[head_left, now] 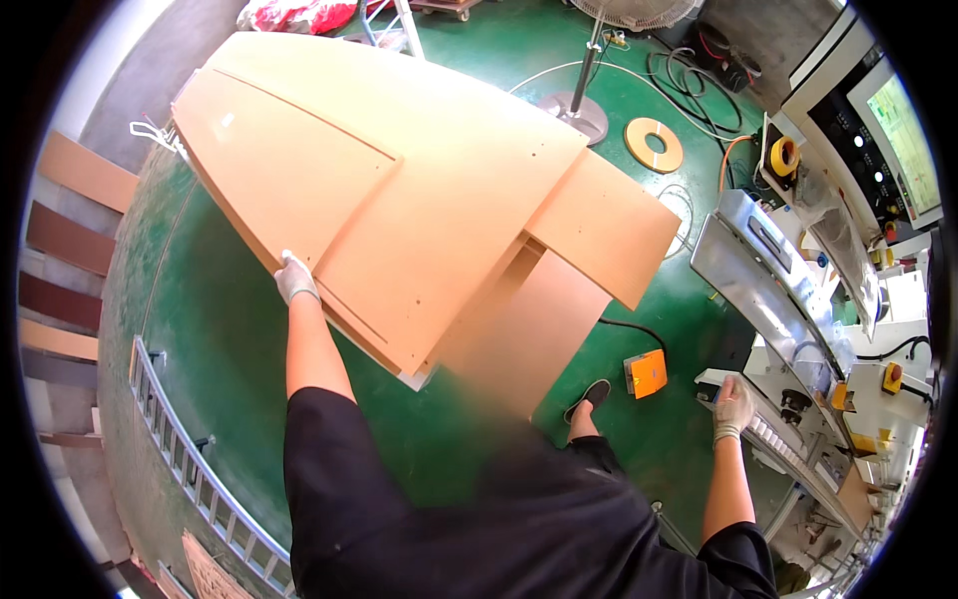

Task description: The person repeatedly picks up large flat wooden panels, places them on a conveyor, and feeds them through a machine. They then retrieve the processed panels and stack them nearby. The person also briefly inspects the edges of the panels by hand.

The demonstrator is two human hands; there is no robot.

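Observation:
My left hand (296,279), in a pale work glove, grips the near left edge of a stack of light orange-brown panels (439,190); its fingers partly go out of sight at the edge. A smaller narrow panel (289,160) lies on top, close to that hand. Two shorter boards, one (607,228) at the stack's right end and another (529,329) nearer my body, stick out toward me. Off to the right, my right hand (733,407), also gloved, is closed at the white end of a machine's roller rail (778,439). What its fingers hold, if anything, is hidden.
An orange foot pedal (647,373) sits on the green floor near my shoe. Beyond the stack stand a fan (589,105) and a yellow tape roll (654,146). The machine (768,260) with a screen fills the right side. A metal roller track (190,449) runs along the left.

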